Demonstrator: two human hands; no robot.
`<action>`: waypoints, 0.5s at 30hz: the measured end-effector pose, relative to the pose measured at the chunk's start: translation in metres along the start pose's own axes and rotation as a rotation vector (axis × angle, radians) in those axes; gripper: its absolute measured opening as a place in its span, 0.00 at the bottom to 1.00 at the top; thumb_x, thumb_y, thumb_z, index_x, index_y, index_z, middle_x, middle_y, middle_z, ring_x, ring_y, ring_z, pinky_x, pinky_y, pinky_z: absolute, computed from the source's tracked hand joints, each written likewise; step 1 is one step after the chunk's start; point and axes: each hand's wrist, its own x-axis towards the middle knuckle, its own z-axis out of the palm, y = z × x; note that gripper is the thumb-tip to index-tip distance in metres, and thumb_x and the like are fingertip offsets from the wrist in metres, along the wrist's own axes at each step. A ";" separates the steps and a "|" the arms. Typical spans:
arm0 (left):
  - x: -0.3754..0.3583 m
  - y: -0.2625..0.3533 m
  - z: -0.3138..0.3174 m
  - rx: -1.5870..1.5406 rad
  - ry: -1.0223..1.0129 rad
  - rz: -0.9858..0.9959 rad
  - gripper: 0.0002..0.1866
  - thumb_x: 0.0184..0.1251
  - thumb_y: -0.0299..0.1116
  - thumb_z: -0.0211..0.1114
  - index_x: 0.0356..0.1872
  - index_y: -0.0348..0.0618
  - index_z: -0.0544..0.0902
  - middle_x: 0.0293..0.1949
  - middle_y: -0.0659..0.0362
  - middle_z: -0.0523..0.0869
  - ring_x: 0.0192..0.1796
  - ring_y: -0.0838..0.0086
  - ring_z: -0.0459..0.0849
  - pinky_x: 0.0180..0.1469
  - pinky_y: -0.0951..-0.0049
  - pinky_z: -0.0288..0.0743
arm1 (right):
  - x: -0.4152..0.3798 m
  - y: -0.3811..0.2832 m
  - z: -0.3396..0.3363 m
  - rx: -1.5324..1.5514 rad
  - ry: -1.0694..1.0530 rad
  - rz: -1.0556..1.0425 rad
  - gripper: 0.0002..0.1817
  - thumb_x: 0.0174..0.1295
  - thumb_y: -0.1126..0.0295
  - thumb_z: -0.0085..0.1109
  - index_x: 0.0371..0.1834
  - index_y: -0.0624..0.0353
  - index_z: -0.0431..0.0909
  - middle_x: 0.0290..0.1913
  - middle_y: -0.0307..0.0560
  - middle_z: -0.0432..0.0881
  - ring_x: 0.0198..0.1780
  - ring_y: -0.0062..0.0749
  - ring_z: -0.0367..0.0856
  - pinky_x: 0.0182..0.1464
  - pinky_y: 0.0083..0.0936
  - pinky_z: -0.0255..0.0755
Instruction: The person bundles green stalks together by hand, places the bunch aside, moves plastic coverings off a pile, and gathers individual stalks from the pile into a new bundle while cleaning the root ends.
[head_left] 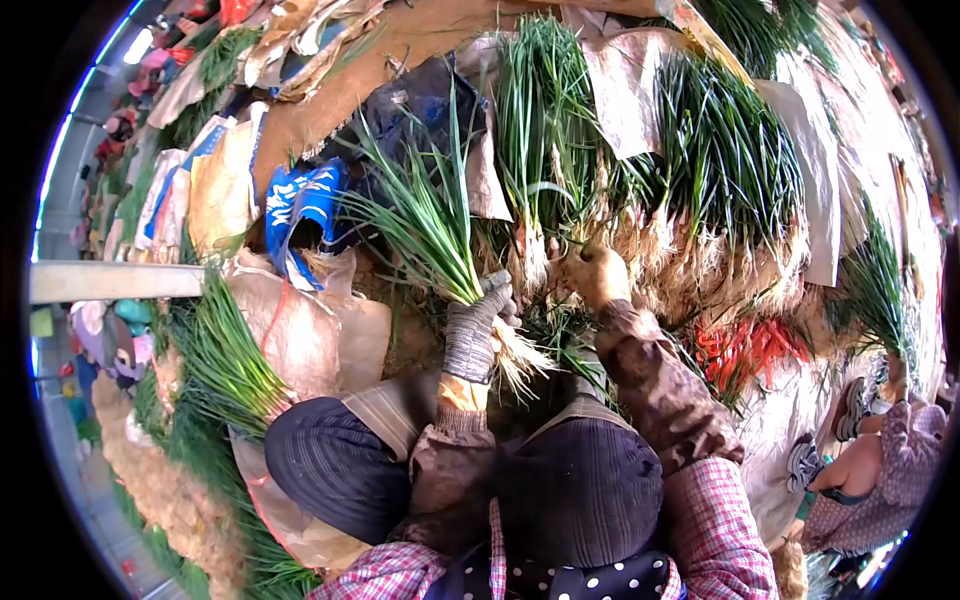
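My left hand [472, 335], in a grey glove, is wrapped round a bunch of scallions [428, 220]. Their green leaves fan up and to the left, while the pale roots hang out below the fist. My right hand [600, 275], in a yellowish glove, is at the root ends of the scallions lying in front of me. Its fingers are curled in; what they pinch, if anything, is too small to make out. Beyond it lie an upright-leaved bundle of scallions [545, 110] and a wider, darker scallion pile [725, 150] with tangled roots.
Red ties [750, 345] lie in a heap right of my right forearm. Another scallion bunch [235, 350] rests by my left knee. A blue-and-white sack [310, 205] is at the left, below a pale pole [115, 282]. At the far right sits another person [870, 470].
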 end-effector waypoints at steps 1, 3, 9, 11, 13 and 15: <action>0.000 0.003 -0.002 0.065 0.045 -0.021 0.13 0.62 0.28 0.68 0.47 0.37 0.81 0.26 0.57 0.83 0.20 0.75 0.80 0.24 0.74 0.79 | -0.014 0.002 -0.015 0.084 -0.125 0.063 0.11 0.60 0.64 0.60 0.32 0.60 0.83 0.27 0.44 0.85 0.28 0.29 0.83 0.36 0.28 0.78; -0.005 0.012 -0.001 0.122 0.113 -0.053 0.14 0.61 0.27 0.67 0.47 0.35 0.80 0.29 0.55 0.85 0.19 0.76 0.79 0.22 0.77 0.76 | -0.048 0.023 -0.031 0.125 -0.238 0.066 0.13 0.60 0.61 0.59 0.31 0.61 0.83 0.25 0.47 0.85 0.27 0.35 0.83 0.36 0.29 0.78; -0.003 0.007 -0.002 0.080 0.146 -0.001 0.16 0.56 0.22 0.69 0.46 0.33 0.79 0.29 0.52 0.86 0.17 0.75 0.79 0.18 0.79 0.73 | -0.146 0.212 -0.001 -0.872 -0.805 -0.132 0.16 0.61 0.56 0.51 0.38 0.53 0.85 0.35 0.45 0.87 0.37 0.38 0.86 0.39 0.33 0.79; -0.005 0.009 -0.001 0.099 0.155 -0.008 0.16 0.55 0.23 0.70 0.45 0.33 0.80 0.28 0.53 0.86 0.17 0.75 0.79 0.17 0.79 0.73 | -0.156 0.223 -0.004 -0.993 -0.935 -0.117 0.16 0.61 0.56 0.52 0.40 0.52 0.85 0.40 0.44 0.87 0.43 0.39 0.86 0.42 0.34 0.79; -0.006 0.007 0.000 0.130 0.169 -0.028 0.16 0.55 0.23 0.70 0.45 0.34 0.80 0.29 0.55 0.85 0.18 0.76 0.78 0.18 0.79 0.73 | -0.153 0.185 -0.015 -1.004 -0.959 -0.123 0.16 0.62 0.56 0.51 0.42 0.51 0.85 0.44 0.43 0.86 0.47 0.39 0.85 0.43 0.35 0.79; -0.003 0.001 0.000 0.142 0.145 -0.018 0.15 0.55 0.24 0.70 0.45 0.35 0.81 0.29 0.57 0.85 0.20 0.78 0.78 0.20 0.79 0.73 | -0.117 0.101 -0.013 -0.921 -0.732 -0.192 0.15 0.60 0.58 0.57 0.44 0.54 0.82 0.32 0.51 0.86 0.35 0.41 0.86 0.36 0.36 0.79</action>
